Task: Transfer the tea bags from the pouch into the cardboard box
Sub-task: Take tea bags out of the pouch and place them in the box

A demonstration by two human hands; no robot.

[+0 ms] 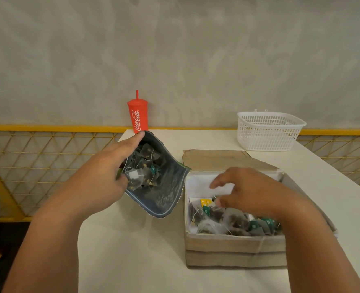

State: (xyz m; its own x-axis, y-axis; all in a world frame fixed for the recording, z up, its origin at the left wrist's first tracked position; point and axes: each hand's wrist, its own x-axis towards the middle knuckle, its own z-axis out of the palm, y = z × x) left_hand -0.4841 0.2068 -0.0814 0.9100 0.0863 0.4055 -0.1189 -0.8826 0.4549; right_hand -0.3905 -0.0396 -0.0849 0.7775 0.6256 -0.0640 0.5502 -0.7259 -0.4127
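My left hand (103,174) grips the rim of the foil pouch (162,193) and holds its mouth wide. Several pyramid tea bags (145,166) with strings and green tags lie inside it. To the right stands the cardboard box (234,248), lid flap folded back, lined with white paper. Several tea bags (221,220) lie along its near side. My right hand (253,191) hovers inside the box just above those bags, fingers spread and slightly blurred. Its thumb and finger tips are close to a bag string; whether they pinch it I cannot tell.
The white table (136,261) carries a red Coca-Cola cup with straw (137,118) at the back edge and a white plastic basket (268,130) at the back right. A yellow mesh railing (37,157) runs behind and to the left.
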